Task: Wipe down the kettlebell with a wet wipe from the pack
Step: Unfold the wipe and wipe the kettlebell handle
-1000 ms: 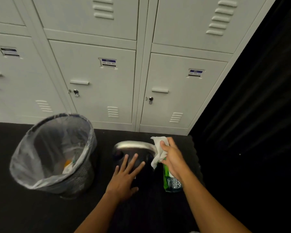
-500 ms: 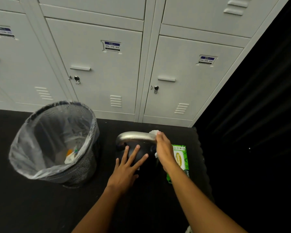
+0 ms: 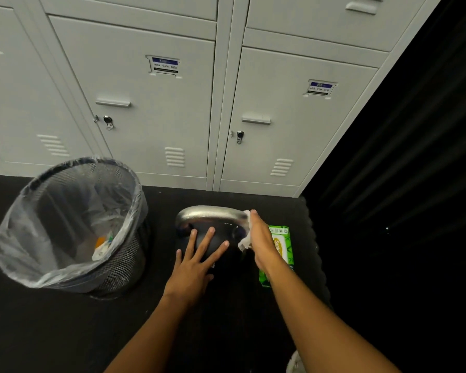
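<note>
Kettlebell first: a black ball with a silvery handle, standing on the dark floor in front of the grey lockers, between a bin and a pack of wipes. The person's left hand lies flat on the ball, fingers straight and spread, gripping nothing. The right hand holds a white wipe bunched under its fingers and palm, pressed to the right end of the handle; the thumb is hidden.

Just right of the kettlebell, half under that forearm, lies the green pack – yellow lettering starts "Sani", the rest covered.

Left of the kettlebell stands a black mesh bin lined with a clear bag, scraps at the bottom.

One locker label has a blue strip and what looks like "ARA GYM" plus a number too blurred to trust. Its neighbour's label reads much the same.
</note>
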Demonstrator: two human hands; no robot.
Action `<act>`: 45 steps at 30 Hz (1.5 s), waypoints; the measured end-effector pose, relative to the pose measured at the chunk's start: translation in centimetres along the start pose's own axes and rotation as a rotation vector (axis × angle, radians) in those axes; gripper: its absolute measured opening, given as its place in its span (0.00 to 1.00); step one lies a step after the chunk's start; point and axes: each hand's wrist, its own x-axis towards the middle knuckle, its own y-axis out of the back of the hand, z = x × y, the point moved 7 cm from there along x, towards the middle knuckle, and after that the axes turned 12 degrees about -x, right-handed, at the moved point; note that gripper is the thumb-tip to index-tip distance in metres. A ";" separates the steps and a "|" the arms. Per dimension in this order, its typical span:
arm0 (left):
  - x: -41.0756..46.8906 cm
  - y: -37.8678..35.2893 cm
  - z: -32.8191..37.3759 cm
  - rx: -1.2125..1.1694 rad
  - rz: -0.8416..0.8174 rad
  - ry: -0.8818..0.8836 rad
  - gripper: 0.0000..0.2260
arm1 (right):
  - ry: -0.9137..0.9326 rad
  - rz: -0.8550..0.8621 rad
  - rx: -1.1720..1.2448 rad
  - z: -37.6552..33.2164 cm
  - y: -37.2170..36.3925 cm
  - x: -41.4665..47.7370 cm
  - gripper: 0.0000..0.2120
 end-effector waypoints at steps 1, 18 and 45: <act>0.0 0.0 0.0 0.009 -0.003 0.001 0.45 | 0.036 -0.021 -0.040 -1.0 -0.2 0.2 0.20; 0.2 -0.1 0.1 0.004 -0.055 -0.005 0.43 | 0.214 0.158 0.029 -0.1 -0.3 -0.6 0.13; 0.6 -0.5 0.4 0.025 -0.062 0.029 0.45 | 0.038 -0.105 -0.107 -1.5 0.7 0.2 0.24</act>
